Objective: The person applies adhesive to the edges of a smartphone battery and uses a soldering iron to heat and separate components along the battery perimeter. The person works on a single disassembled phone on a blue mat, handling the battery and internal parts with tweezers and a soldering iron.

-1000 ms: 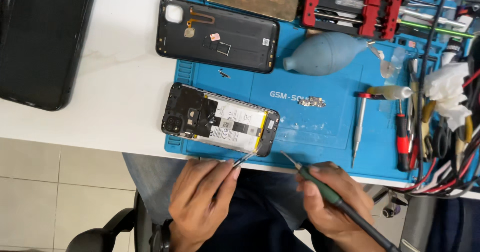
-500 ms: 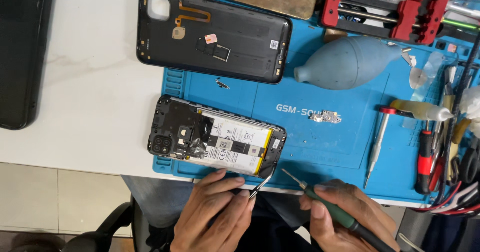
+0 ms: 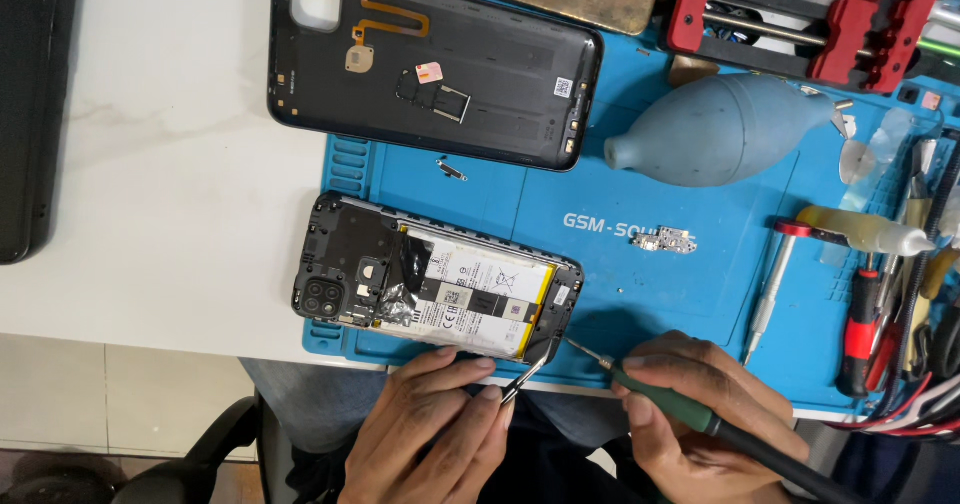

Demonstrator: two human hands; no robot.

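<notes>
A blue repair mat [image 3: 700,294] covers the white bench. On its near edge lies the opened phone [image 3: 435,289]. The left hand [image 3: 430,434] pinches tweezers [image 3: 525,376], apparently touching its lower corner; the right hand [image 3: 700,414] grips a green-handled screwdriver [image 3: 690,414] just beside.

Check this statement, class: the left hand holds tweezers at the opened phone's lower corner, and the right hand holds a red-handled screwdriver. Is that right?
Not quite. The head view shows the screwdriver in the right hand is green-handled, not red. The left hand does hold tweezers at the opened phone's lower corner.
</notes>
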